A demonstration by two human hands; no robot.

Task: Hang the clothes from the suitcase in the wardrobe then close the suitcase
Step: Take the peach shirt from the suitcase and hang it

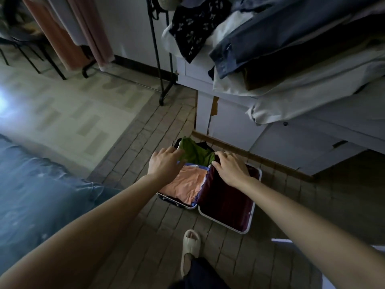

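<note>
While the suitcase (227,207) lies open on the floor (145,130), the left hand (164,163) reaches with loose fingers onto a green garment (195,152); the right hand (231,167) rests flat on the dark lining.

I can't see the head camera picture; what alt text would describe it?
Seen from above, a person's left hand and right hand reach down to a green garment in an open suitcase on a tiled floor. A folded peach garment fills its left half; the dark-lined right half looks empty. Clothes lie piled on a white cabinet behind it.
</note>
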